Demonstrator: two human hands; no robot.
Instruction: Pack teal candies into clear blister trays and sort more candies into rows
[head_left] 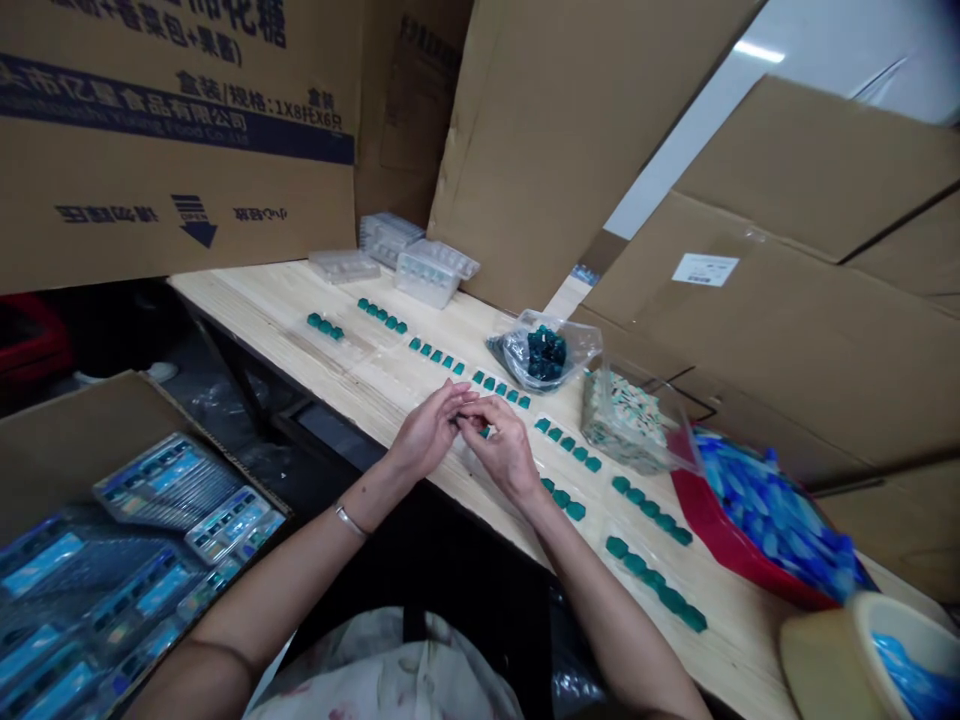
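HANDS: left hand [429,430] and right hand [499,447] curled, fingertips meeting mid-frame, any held item hidden | LAID OUT: small teal rectangular pieces [649,508] in short rows across pale wooden table [247,300] | LEFT IN BAG: clear plastic bag [517,358], upper centre, holds dark teal cluster [547,353]

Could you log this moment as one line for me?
Left hand and right hand: fingertips meeting, anything held too small to tell | Surface: wooden table | Nearby: rows of teal pieces
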